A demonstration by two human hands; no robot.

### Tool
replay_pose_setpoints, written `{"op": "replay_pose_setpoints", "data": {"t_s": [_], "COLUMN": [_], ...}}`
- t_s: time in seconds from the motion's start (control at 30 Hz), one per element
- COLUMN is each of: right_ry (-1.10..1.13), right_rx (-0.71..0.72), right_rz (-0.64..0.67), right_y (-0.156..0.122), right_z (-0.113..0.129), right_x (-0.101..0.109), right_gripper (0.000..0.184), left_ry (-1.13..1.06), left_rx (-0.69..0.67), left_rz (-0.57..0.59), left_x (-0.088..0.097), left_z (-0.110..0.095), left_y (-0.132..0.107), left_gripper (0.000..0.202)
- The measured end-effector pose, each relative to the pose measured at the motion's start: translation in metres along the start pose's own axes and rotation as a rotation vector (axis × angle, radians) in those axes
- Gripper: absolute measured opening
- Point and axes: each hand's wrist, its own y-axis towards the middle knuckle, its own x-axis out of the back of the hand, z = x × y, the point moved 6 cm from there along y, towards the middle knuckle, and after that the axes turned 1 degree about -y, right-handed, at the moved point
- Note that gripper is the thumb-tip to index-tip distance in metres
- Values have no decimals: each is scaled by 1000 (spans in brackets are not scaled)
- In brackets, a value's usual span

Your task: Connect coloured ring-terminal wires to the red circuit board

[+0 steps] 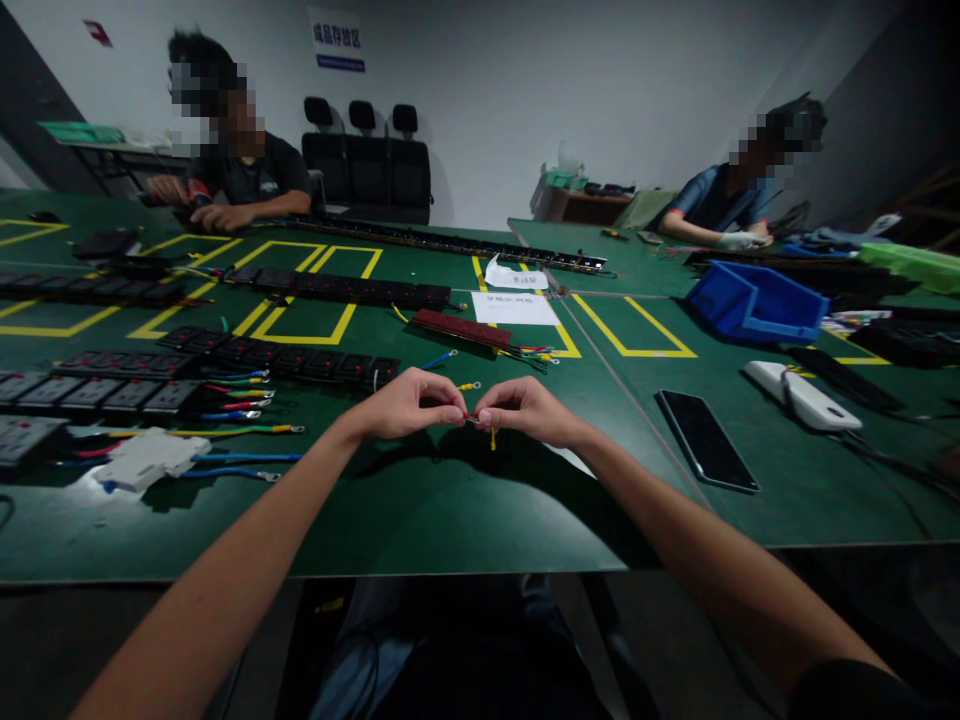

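Note:
My left hand (409,405) and my right hand (529,410) meet above the green table, thumbs and fingertips pinched close together. Between them is a small red wire end with a silvery metal tip (471,418), mostly covered by the fingers. A short yellow piece (493,438) hangs just below my right fingertips; whether it joins the red one I cannot tell. Behind the hands lie a yellow ring terminal (470,386) and a blue wire (437,360) with a ring end. A black socket strip (300,355) lies beyond my left hand.
More socket strips (97,392) and a white connector block (154,458) lie left. A dark red strip with wires (461,328) sits ahead. Right are a phone (707,438), a white device (802,395) and a blue bin (757,305). Two people (251,175) (724,200) work across the table.

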Motion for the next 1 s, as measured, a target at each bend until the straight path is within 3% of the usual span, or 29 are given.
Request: {"op": "replay_pose_setpoints", "data": {"t_s": [0.47,0.77,1.0], "right_ry": [247,535,537], "right_rx": [-75,-167,-204], "right_rz": [76,103,145], "right_y": [4,9,3], "right_z": [-9,-21,-19], "right_x": [-17,-30,-29], "right_gripper": [37,34,29], "left_ry": [-30,-128,-122], "left_rx": [11,26,4], "left_rz": [64,61,77], "left_x": [-1,0,0], "left_z": [-3,-7,-10], "left_y": [-2,-4,-5], "left_gripper": [19,22,19]}}
